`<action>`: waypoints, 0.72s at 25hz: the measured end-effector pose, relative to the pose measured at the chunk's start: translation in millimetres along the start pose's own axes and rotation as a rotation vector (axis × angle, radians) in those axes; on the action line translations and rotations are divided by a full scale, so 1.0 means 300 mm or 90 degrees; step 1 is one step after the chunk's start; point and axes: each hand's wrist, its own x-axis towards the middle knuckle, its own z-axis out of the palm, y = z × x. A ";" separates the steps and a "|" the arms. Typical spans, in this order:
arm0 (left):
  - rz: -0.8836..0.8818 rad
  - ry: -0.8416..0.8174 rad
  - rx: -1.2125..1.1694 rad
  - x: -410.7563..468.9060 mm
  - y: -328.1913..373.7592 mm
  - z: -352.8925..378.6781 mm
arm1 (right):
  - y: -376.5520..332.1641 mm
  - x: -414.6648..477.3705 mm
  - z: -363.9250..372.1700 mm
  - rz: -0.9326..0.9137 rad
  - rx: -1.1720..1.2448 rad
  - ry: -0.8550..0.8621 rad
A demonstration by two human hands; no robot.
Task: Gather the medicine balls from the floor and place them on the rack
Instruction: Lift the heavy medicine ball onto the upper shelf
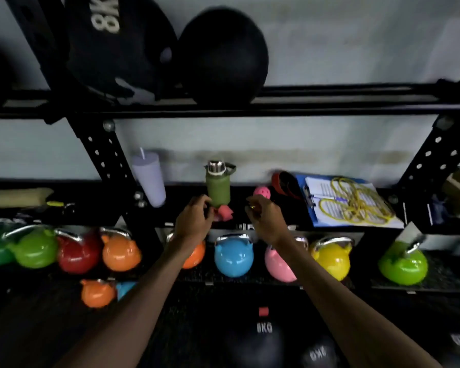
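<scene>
- The black rack (329, 100) fills the view, with a pale wall behind it.
- Two medicine balls sit side by side on its top shelf: the ball marked "8K" (112, 49) on the left, touching the plain black ball (223, 57) on the right.
- More balls lie on the floor (37, 328) at the bottom of the view: the ball marked "8KG" (258, 343), a smaller dark ball (319, 354) just right of it, and part of another at the right edge, too blurred to read.
- The left hand (194, 221) is raised in front of the middle shelf, just beside the base of the green bottle (218, 189); its fingers are loosely curled and slightly apart, gripping nothing.
- The right hand (266, 219) is raised near it, below the pink ball (262, 192); its fingers are also loosely curled, with nothing visibly held.
- Both hands are well apart from every medicine ball.
- The middle shelf also carries a lilac tumbler (149, 179) and a blue clipboard (356, 208) with yellow bands (356, 203) lying on it.
- A row of coloured kettlebells stands below, the blue kettlebell (233, 257) between the two forearms.
</scene>
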 end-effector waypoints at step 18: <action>-0.388 -0.501 -0.151 -0.825 -0.519 0.838 | 0.773 -0.867 0.404 0.568 -0.061 -0.254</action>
